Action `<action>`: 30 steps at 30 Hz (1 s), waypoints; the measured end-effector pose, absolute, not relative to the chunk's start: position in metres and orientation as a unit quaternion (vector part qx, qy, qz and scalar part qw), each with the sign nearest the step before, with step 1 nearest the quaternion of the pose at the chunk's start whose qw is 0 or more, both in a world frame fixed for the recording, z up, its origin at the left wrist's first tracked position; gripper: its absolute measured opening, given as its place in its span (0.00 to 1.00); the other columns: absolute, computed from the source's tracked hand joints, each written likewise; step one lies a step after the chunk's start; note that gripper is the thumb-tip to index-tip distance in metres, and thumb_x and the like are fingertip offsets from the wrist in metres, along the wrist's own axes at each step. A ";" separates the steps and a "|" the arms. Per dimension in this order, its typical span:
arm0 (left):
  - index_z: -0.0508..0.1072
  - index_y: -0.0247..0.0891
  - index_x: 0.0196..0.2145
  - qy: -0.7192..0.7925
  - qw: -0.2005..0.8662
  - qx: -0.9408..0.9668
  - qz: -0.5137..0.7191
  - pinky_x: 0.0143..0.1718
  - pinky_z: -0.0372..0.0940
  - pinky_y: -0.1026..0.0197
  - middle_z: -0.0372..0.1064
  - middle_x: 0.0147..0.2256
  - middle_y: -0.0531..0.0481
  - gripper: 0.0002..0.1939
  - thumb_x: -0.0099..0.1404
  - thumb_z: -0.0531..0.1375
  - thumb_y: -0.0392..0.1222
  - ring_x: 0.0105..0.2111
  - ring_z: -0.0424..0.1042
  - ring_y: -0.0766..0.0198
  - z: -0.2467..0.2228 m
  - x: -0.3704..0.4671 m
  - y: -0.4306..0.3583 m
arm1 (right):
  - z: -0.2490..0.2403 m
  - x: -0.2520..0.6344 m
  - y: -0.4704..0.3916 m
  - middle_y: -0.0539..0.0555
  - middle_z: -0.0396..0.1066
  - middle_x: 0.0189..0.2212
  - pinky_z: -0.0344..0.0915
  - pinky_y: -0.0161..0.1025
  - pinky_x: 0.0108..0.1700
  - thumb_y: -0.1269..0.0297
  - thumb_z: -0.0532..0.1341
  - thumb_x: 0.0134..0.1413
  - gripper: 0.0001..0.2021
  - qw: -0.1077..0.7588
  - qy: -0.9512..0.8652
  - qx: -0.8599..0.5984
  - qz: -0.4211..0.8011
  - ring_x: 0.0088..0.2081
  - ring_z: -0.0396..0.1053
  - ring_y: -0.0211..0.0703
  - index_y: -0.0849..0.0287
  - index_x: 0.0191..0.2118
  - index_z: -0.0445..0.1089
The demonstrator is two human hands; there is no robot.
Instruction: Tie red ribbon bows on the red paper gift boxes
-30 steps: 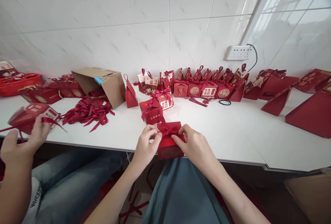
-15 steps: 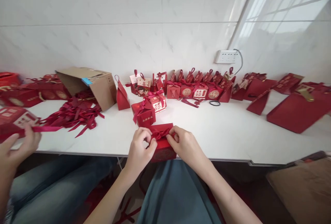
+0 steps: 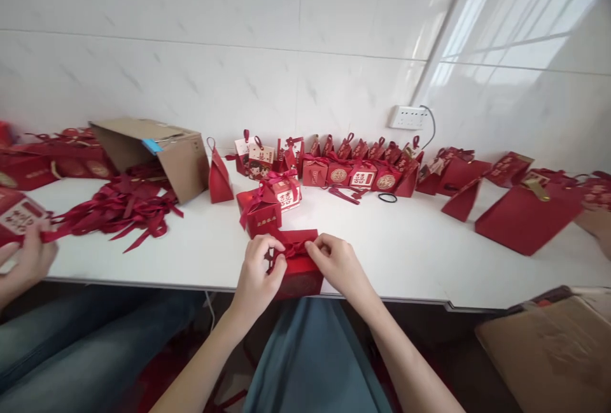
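Note:
A red gift box (image 3: pixel 300 279) sits at the table's front edge, right before my body. Across its top runs a red ribbon (image 3: pixel 296 249), gathered in a bow or knot. My left hand (image 3: pixel 260 266) pinches the ribbon's left side between thumb and forefinger. On the other side, my right hand (image 3: pixel 337 260) pinches the ribbon with thumb and fingertips. Just behind stands a red box with a ribbon bow (image 3: pixel 261 212), touching a white-fronted box (image 3: pixel 287 198) with a red character.
An open cardboard carton (image 3: pixel 184 168) spills red ribbons (image 3: pixel 124 209) at left. Another person's hand (image 3: pixel 28 263) holds a red box there. Several finished boxes (image 3: pixel 338 174) line the wall, near a black ring (image 3: pixel 387 197). Large red boxes (image 3: pixel 525 216) and another hand (image 3: pixel 596 225) are at right.
The view has shifted slightly to the right. Both my hands stay pinched on the ribbon, nearly unmoved. A hand has come into view at the right edge.

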State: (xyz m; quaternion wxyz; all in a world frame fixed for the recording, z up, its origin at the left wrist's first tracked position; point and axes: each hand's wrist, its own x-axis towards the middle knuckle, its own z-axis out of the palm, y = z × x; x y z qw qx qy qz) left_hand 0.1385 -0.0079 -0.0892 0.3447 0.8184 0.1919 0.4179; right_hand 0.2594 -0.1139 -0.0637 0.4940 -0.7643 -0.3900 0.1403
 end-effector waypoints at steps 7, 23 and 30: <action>0.61 0.40 0.27 0.261 0.440 0.771 0.380 0.31 0.63 0.62 0.61 0.30 0.52 0.05 0.57 0.55 0.42 0.31 0.65 0.63 -0.085 0.132 -0.009 | -0.068 0.271 -0.123 0.47 0.58 0.19 0.48 0.33 0.24 0.50 0.58 0.46 0.16 0.553 -0.391 -0.686 0.266 0.22 0.52 0.34 0.60 0.24 0.62; 0.56 0.40 0.22 0.279 0.486 0.763 0.323 0.25 0.57 0.65 0.56 0.22 0.57 0.13 0.61 0.51 0.47 0.22 0.59 0.68 -0.086 0.130 0.000 | -0.075 0.290 -0.138 0.45 0.56 0.20 0.52 0.34 0.27 0.51 0.58 0.49 0.16 0.566 -0.378 -0.655 0.328 0.23 0.54 0.34 0.59 0.24 0.59; 0.59 0.40 0.26 0.273 0.495 0.765 0.309 0.25 0.60 0.66 0.63 0.27 0.54 0.11 0.60 0.54 0.48 0.28 0.67 0.66 -0.083 0.128 0.000 | -0.043 0.305 -0.133 0.52 0.65 0.28 0.59 0.38 0.35 0.55 0.57 0.54 0.12 0.477 -0.462 -0.746 0.055 0.31 0.63 0.40 0.59 0.32 0.67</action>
